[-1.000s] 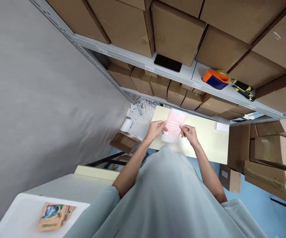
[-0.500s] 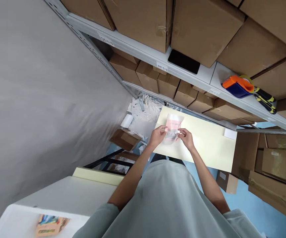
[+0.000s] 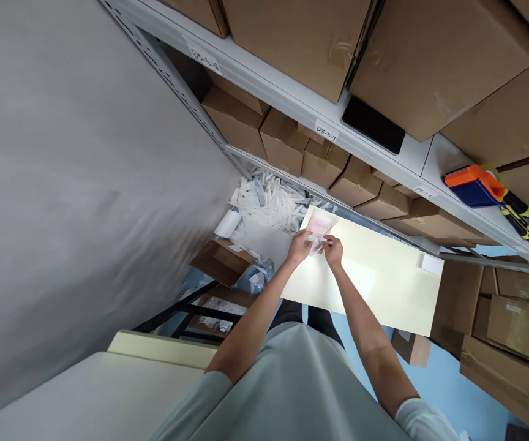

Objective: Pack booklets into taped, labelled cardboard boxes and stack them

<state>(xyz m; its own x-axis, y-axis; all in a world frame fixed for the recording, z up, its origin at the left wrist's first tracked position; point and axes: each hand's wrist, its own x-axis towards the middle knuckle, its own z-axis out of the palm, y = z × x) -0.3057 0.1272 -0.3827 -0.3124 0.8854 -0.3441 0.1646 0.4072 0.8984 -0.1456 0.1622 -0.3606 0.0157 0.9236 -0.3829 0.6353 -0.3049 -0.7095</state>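
My left hand (image 3: 300, 246) and my right hand (image 3: 333, 250) meet over the far left corner of a pale yellow table (image 3: 384, 278). Both pinch the near end of a pink and clear plastic pouch (image 3: 319, 228), which lies low against the tabletop. The fingers of each hand are closed on the pouch edge. What the pouch contains is too small to make out.
Grey metal shelving (image 3: 292, 107) with cardboard boxes (image 3: 420, 55) rises behind the table. A black tablet (image 3: 373, 125), an orange and blue tape dispenser (image 3: 473, 184) and a yellow-black tool (image 3: 517, 214) lie on a shelf. White packets (image 3: 269, 202) heap left of the table. More boxes (image 3: 507, 318) stand right.
Both hands have carried the pouch away from my body and down toward the table's far left corner. The view has tilted, so the white table with the colourful packet has left the frame.
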